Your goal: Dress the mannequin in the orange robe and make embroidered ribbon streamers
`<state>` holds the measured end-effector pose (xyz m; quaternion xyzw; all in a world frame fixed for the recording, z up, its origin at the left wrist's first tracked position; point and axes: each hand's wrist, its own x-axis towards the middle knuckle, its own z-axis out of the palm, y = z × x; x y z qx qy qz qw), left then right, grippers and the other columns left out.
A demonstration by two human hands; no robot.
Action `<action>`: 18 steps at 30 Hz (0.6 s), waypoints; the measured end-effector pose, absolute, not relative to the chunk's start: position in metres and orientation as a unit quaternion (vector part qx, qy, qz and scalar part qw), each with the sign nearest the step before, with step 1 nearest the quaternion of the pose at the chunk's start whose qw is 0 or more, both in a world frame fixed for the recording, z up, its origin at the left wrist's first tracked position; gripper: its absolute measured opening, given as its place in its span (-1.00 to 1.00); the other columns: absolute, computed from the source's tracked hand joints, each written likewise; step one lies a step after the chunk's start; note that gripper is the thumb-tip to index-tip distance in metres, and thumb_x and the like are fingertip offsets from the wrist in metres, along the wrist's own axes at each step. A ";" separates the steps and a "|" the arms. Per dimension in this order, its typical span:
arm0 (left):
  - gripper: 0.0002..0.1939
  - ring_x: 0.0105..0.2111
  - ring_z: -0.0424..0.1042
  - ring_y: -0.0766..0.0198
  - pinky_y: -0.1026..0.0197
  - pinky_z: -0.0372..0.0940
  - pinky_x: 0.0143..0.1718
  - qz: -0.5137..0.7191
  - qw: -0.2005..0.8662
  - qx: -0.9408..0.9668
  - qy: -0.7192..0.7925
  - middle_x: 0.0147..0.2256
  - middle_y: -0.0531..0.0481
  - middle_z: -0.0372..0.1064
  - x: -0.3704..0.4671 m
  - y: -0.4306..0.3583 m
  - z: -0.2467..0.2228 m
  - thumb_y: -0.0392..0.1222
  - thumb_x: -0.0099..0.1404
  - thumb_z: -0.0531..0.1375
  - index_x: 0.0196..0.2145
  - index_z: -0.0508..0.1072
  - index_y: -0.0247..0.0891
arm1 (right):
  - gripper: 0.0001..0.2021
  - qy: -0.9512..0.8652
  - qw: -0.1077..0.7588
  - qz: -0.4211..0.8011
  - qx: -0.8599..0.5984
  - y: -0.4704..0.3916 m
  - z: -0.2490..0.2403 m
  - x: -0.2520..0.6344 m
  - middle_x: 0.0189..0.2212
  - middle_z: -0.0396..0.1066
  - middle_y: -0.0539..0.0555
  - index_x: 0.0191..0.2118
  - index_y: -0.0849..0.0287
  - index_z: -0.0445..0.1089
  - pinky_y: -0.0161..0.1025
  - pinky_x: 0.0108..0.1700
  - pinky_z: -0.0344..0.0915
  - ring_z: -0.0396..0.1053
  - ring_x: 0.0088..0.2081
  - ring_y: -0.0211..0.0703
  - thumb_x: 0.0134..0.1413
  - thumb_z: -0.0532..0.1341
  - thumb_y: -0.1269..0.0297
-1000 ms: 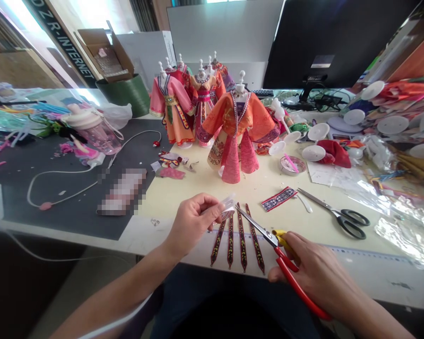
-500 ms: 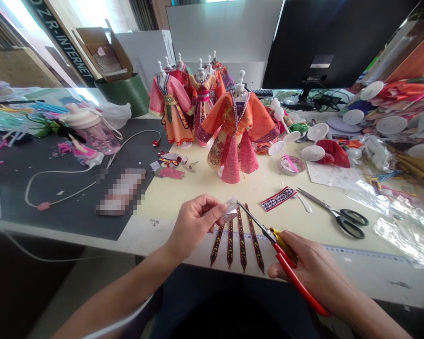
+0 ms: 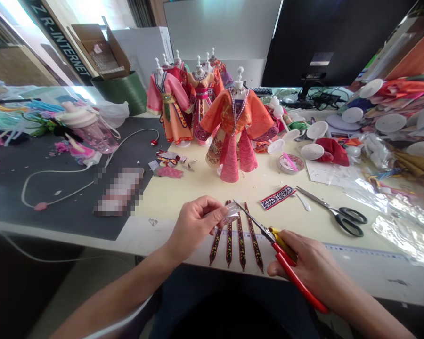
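Observation:
My left hand (image 3: 199,223) pinches a small whitish, partly see-through piece (image 3: 232,213) between thumb and fingers. My right hand (image 3: 304,259) is wrapped round scissors with red and yellow handles (image 3: 291,270); their blades point up and left, the tips beside the whitish piece. Whether the blades touch it I cannot tell. Below my hands, several dark patterned strips (image 3: 241,245) with pointed ends lie side by side across a ruler (image 3: 360,252). Right of them rest a blue-and-white patterned band (image 3: 277,197) with red edges and black-handled scissors (image 3: 334,212).
Dressed doll forms (image 3: 237,122) stand at the middle back. A round dish (image 3: 291,163) is to their right. A bottle (image 3: 88,125), a white cable and a blurred-out item (image 3: 120,190) lie left. Plastic film (image 3: 403,240) and fabric crowd the right side.
The whitish piece in my left hand has tilted and lies flatter across the blade tips. The camera view has shifted slightly; both hands keep their holds.

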<state>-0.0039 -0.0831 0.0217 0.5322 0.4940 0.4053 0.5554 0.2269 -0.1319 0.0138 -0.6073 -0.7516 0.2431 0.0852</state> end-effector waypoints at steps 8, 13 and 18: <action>-0.78 -0.65 0.20 0.50 0.42 0.16 -0.61 0.403 0.565 0.526 0.492 -0.62 0.11 0.30 -0.003 -0.085 0.022 -0.10 0.16 0.23 -0.46 0.37 -0.34 | -0.69 -0.752 0.089 0.245 -0.605 -0.133 0.015 0.227 -0.61 0.28 -0.06 -0.56 0.12 0.06 -0.36 -0.53 0.08 0.21 -0.59 -0.30 -0.10 0.23 0.13; -0.78 -0.66 0.19 0.52 0.43 0.15 -0.61 0.405 0.563 0.526 0.493 -0.62 0.12 0.29 -0.003 -0.085 0.022 -0.11 0.16 0.23 -0.45 0.37 -0.35 | -0.65 -0.743 0.069 0.253 -0.616 -0.131 0.018 0.224 -0.63 0.22 -0.08 -0.58 0.12 0.02 -0.35 -0.54 0.05 0.17 -0.59 -0.29 -0.13 0.23 0.10; -0.78 -0.66 0.17 0.53 0.44 0.14 -0.62 0.409 0.564 0.525 0.488 -0.63 0.13 0.28 -0.001 -0.085 0.021 -0.12 0.17 0.23 -0.45 0.37 -0.35 | -0.67 -0.736 0.059 0.263 -0.621 -0.131 0.019 0.223 -0.62 0.24 -0.07 -0.58 0.12 -0.01 -0.34 -0.52 0.05 0.18 -0.58 -0.28 -0.13 0.21 0.15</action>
